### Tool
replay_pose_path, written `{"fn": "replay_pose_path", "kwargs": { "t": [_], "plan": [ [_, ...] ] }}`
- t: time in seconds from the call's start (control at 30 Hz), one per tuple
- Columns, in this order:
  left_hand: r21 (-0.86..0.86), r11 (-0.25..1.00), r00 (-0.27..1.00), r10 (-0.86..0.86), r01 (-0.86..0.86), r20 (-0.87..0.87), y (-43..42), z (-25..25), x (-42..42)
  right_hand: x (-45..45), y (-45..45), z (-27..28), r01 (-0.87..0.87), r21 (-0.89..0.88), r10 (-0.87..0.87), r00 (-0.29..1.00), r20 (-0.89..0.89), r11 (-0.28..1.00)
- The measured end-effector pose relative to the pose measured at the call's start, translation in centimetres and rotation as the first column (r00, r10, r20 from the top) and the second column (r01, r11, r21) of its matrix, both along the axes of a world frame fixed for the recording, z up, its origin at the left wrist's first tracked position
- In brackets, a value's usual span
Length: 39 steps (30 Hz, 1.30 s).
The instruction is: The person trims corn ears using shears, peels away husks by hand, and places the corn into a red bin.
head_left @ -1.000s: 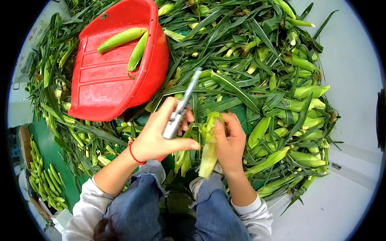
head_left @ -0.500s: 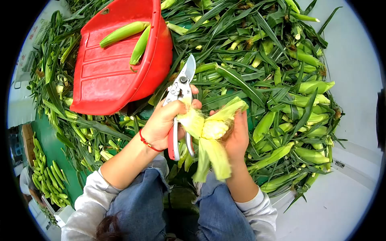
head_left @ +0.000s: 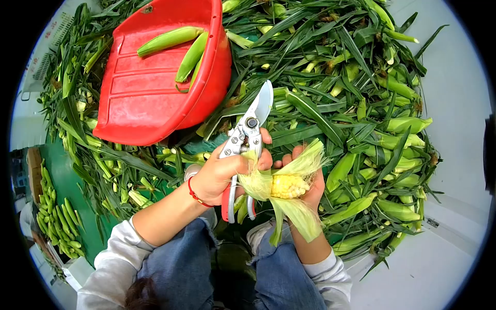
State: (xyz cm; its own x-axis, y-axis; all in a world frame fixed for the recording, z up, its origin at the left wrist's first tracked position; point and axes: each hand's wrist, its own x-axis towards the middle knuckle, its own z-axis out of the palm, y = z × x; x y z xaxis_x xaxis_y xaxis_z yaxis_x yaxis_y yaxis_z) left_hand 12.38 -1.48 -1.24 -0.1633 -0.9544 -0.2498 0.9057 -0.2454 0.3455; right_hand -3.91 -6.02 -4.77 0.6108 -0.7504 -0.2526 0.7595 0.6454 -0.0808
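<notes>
My left hand, with a red string at the wrist, is closed round silver pruning shears with red and white handles; their blades point up and away. Its thumb and fingers also pinch pale husk at the near side of a corn cob. Yellow kernels show between husk strips that are peeled apart, some hanging down. My right hand is wrapped round the cob from the right, its fingers partly hidden behind the husk.
A red plastic scoop holds several green ears at the upper left. Heaped leaves and unpeeled ears spread behind and to the right. More green ears lie in a pile at the lower left, and jeans-covered knees are below.
The husk has been spread open, and yellow kernels now show. The shears have turned from nearly edge-on to flat in view, and moved right. The left thumb has come onto the husk.
</notes>
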Motion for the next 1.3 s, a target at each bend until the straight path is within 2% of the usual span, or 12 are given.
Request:
{"fn": "replay_pose_path", "kwargs": {
  "t": [0.2,0.27,0.33,0.4,0.47,0.6,0.73,0.93,1.03,1.07,1.27,1.3],
  "plan": [
    [0.084,0.996,0.997,0.036,-0.042,0.069,-0.3,0.3,0.0,-0.8,-0.4,-0.8,0.017,0.02,-0.013,0.985,-0.173,1.0],
    [0.093,0.988,0.932,-0.148,0.124,0.33,-0.3,0.9,2.2,-1.6,-0.8,-0.3,-0.026,0.158,0.074,0.947,-0.311,0.987],
    [0.012,0.984,0.67,-0.128,0.175,0.731,0.7,0.0,3.5,-3.8,-0.2,-4.8,0.086,0.198,0.049,0.804,-0.593,0.976],
    [0.03,0.95,0.402,-0.161,0.312,0.901,2.6,-1.5,3.9,-3.3,0.6,-2.0,0.041,0.11,0.016,0.88,-0.475,0.993],
    [0.129,0.915,0.34,-0.269,0.381,0.901,4.5,-2.6,3.0,-2.5,0.5,-2.1,0.13,0.235,-0.027,0.917,-0.398,0.963],
    [0.25,0.96,0.643,-0.271,0.126,0.717,6.1,-3.1,0.5,0.4,1.7,1.0,0.147,0.183,-0.089,0.952,-0.291,0.972],
    [0.206,0.952,0.294,-0.269,0.228,0.917,5.5,-1.9,1.8,2.4,3.6,-0.6,-0.059,-0.265,-0.147,0.706,-0.693,0.963],
    [0.009,0.974,0.019,-0.014,0.225,1.0,6.3,0.4,2.4,2.7,0.4,-0.5,0.026,-0.029,-0.036,0.906,-0.422,0.999],
    [-0.072,0.957,-0.116,0.108,0.282,0.987,6.5,1.1,3.7,2.2,-3.0,2.3,0.259,0.074,-0.168,0.793,-0.586,0.963],
    [0.08,0.958,-0.003,-0.082,0.277,0.997,7.1,1.7,4.1,1.6,-3.8,2.6,0.226,-0.069,-0.196,0.613,-0.765,0.972],
    [-0.056,0.994,0.801,-0.044,0.097,0.597,10.9,-1.5,5.5,-0.7,-5.8,1.3,0.348,-0.086,-0.323,0.713,-0.623,0.934],
    [0.001,0.99,0.865,-0.122,0.139,0.487,11.2,-1.6,5.3,0.7,-3.6,3.2,0.021,-0.24,-0.171,0.758,-0.629,0.971]
  ]
}}
